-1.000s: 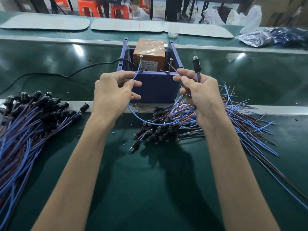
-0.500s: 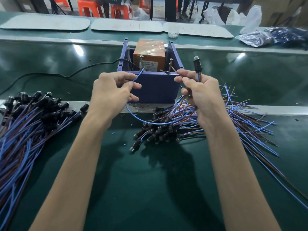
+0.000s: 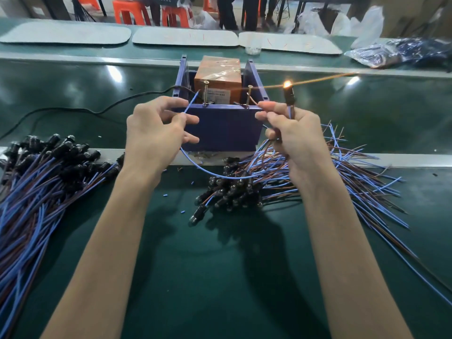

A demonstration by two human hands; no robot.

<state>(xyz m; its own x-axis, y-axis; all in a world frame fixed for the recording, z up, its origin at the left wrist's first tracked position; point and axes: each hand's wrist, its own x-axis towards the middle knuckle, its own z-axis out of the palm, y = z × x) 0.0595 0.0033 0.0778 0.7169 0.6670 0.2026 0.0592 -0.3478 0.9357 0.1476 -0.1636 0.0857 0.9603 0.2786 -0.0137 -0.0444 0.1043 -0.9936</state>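
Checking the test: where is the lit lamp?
Head view, right of centre: the right hand holds the lit lamp upright, just right of the blue box.

This is a factory assembly line. A long glossy green conveyor belt [image 3: 73,77] runs between grey metal rails [image 3: 428,163]. Heaps of black lamp holders on blue and brown wires [image 3: 36,182] cover the bench beside a blue plastic test box with upright screws [image 3: 225,128]. Orange plastic stools [image 3: 132,13] stand behind.
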